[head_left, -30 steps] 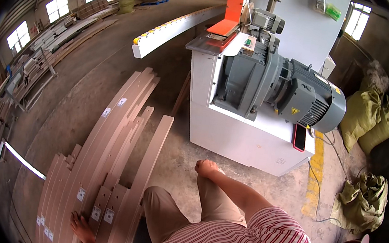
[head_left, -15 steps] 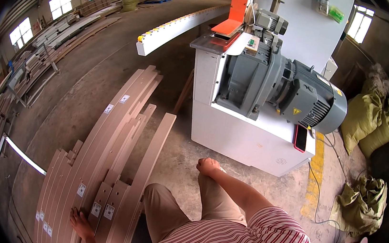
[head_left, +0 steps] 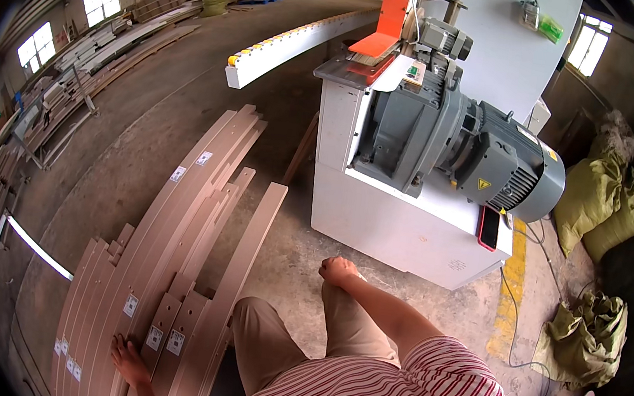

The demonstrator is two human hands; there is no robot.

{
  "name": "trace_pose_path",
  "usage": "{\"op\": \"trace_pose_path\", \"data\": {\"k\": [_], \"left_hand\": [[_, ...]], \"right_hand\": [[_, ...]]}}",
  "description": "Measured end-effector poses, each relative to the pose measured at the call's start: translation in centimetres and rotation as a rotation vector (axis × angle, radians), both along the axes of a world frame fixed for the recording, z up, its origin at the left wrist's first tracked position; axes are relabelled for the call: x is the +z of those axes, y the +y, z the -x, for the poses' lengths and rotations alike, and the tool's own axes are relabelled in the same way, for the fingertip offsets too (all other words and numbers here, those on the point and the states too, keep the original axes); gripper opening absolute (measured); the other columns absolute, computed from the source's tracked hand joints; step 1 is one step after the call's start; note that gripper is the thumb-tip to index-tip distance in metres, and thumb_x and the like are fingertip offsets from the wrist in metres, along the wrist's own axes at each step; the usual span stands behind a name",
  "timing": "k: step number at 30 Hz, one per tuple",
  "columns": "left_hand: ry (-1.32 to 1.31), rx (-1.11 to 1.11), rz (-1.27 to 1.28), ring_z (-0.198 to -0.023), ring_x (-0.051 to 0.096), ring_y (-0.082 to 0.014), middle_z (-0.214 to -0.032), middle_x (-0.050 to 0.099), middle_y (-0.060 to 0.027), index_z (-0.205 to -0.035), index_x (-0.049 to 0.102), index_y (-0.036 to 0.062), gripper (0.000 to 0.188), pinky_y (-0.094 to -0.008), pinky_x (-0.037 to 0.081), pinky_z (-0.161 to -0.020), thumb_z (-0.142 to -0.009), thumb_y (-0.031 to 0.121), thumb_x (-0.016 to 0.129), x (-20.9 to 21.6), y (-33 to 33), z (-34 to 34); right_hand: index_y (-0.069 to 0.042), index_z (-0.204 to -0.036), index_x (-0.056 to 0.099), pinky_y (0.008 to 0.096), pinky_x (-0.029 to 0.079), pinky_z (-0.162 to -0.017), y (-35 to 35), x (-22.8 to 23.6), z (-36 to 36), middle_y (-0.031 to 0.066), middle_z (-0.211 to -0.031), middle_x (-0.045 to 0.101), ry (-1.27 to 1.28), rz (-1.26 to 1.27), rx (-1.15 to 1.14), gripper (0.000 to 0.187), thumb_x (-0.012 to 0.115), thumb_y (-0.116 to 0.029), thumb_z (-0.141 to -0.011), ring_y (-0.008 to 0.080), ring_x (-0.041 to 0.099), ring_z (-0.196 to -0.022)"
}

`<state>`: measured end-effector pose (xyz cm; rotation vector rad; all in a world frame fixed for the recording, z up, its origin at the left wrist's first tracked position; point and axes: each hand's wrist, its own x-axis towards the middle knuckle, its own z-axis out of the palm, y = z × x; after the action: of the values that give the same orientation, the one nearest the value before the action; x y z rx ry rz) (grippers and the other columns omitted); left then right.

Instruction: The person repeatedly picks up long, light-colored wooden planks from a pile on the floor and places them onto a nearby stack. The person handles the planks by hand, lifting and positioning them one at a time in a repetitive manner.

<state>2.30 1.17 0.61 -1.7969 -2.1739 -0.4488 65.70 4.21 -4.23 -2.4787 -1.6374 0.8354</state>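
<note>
A stack of long pinkish-brown boards [head_left: 167, 212], some bearing small white labels, lies at my left. My left hand [head_left: 129, 363] rests on these boards near their close end, fingers spread and nothing held. On my right knee lies my right hand [head_left: 338, 269], its fingers curled down over the trouser leg; what is under them, if anything, is hidden. One separate board [head_left: 256, 238] stretches along the right side of the stack, close to my left knee.
Ahead stands a white machine [head_left: 399, 235] with a big grey motor [head_left: 494, 156] and an orange bracket [head_left: 387, 26]. A phone [head_left: 489, 227] lies on its base. A roller rail [head_left: 295, 43] runs off behind. Yellow sacks [head_left: 594, 198] and a cable [head_left: 514, 322] are at right.
The view has shifted very slightly. Both hands keep their places, the left on the boards and the right on my knee.
</note>
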Motion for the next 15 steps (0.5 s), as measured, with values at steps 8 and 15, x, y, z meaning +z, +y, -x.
{"op": "trace_pose_path", "data": {"k": [8,15], "left_hand": [[-0.004,-0.011,-0.01,-0.12,0.048,-0.034,-0.135,0.051,-0.0136,-0.131,0.053,0.005,0.037,-0.046,0.041,-0.099,-0.1,0.024,0.046,0.27,0.03,-0.25],[-0.021,0.018,0.028,-0.122,0.047,-0.0338,-0.136,0.05,-0.0144,-0.131,0.053,0.0039,0.038,-0.046,0.04,-0.101,-0.1,0.024,0.045,0.13,0.09,-0.04]], "right_hand": [[-0.016,-0.108,0.07,0.0422,0.049,-0.094,-0.02,-0.25,-0.25,0.0145,-0.115,0.066,-0.002,-0.009,0.0,0.036,0.051,-0.038,-0.086,0.0333,0.062,-0.109],[-0.015,-0.108,0.07,0.0422,0.049,-0.094,-0.14,0.6,0.18,0.0154,-0.114,0.066,-0.002,-0.026,-0.02,0.037,0.052,-0.038,-0.086,0.0339,0.062,-0.108]]}}
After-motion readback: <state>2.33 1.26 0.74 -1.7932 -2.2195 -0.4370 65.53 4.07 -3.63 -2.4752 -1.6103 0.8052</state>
